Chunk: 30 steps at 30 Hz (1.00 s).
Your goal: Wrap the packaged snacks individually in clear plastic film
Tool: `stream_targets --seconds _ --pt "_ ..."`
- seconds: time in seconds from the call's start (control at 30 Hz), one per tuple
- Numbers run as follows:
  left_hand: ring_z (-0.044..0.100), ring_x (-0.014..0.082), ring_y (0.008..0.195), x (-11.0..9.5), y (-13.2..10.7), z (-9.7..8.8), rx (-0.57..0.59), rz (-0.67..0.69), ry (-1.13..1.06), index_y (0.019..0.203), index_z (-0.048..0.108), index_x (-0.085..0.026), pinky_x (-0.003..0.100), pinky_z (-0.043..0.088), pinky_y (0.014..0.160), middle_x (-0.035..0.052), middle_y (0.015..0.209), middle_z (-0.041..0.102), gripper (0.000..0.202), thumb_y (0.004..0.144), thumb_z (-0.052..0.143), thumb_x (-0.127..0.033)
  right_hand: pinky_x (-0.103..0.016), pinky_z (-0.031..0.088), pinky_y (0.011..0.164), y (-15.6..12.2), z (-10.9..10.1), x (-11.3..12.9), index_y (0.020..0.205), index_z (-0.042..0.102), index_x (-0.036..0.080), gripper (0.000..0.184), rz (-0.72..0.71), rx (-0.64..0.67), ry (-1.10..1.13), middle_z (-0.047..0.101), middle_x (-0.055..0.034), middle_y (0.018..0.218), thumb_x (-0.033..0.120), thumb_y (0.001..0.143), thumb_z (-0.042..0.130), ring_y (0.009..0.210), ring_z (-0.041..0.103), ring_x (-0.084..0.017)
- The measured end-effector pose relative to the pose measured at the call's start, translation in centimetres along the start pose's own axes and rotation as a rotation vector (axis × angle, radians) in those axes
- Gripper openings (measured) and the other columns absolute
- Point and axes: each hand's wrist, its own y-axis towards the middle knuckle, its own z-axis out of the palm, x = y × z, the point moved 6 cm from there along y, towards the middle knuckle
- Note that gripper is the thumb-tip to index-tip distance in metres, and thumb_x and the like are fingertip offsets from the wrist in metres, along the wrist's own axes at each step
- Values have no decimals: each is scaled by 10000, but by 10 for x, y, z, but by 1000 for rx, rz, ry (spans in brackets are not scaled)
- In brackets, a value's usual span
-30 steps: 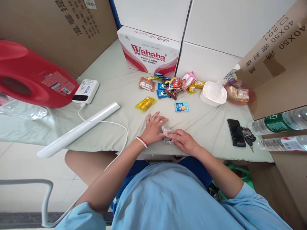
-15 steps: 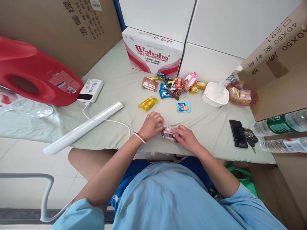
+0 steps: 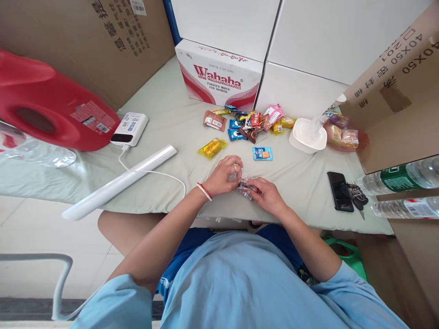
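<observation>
Close to the cloth's front edge lies a small, shiny snack packet (image 3: 245, 188), crinkled, with clear and dark reddish parts. My right hand (image 3: 267, 195) grips its right side between thumb and fingers. At its upper left corner my left hand (image 3: 224, 176) is closed, thumb and fingertips pinched together on the wrapper. My fingers cover part of the packet, and its print is too small to read. Just beyond my hands lie a blue snack packet (image 3: 262, 153) and a yellow one (image 3: 212, 148).
A pile of wrapped snacks (image 3: 252, 123) sits before the Wahaha carton (image 3: 219, 75). Right of it stand a white tub (image 3: 307, 141), a phone (image 3: 340, 192) and bottles (image 3: 401, 178). Leftward are a long white tube (image 3: 120, 183), a cabled white device (image 3: 130, 129) and a red jug (image 3: 55, 105).
My left hand has shifted slightly right and up along the packet. The packet has turned and crumpled more in my fingers, with my right hand nearly in place.
</observation>
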Motion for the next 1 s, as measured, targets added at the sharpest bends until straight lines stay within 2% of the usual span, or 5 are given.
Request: stream_targets --seconds 0.2,0.4,0.63,0.77,1.0 --pt "640 209 916 7 -10 -7 53 -43 101 930 638 -196 378 462 871 48 946 690 198 832 507 -83 -279 479 700 -3 6 4 1168 763 244 318 -142 -33 -36 572 -26 839 103 953 576 765 571 -168" --pt "626 205 865 10 -21 -12 55 9 208 1151 701 -199 322 466 751 69 927 654 397 911 415 -64 -323 532 809 -7 8 5 1198 729 255 329 -174 -50 19 629 -53 939 122 969 534 885 624 -192" --pt "592 190 833 -4 -32 -23 -42 128 249 915 695 -211 323 448 745 63 896 650 324 907 424 -33 -304 521 768 -10 8 -6 1469 466 224 554 68 -56 99 568 25 804 178 926 566 735 581 -173" --pt "596 259 992 -17 -54 -34 -284 -26 424 1039 705 -258 434 403 852 103 1048 696 282 955 471 -125 -321 522 798 -10 11 -8 1499 475 215 581 67 -40 101 584 12 811 200 924 553 753 584 -182" --pt "631 255 1042 -49 -86 19 -158 -64 392 1135 709 -299 438 370 831 82 1137 748 269 967 518 -211 -321 526 790 -9 12 -9 1474 538 214 565 84 -34 158 583 12 804 219 911 583 739 569 -173"
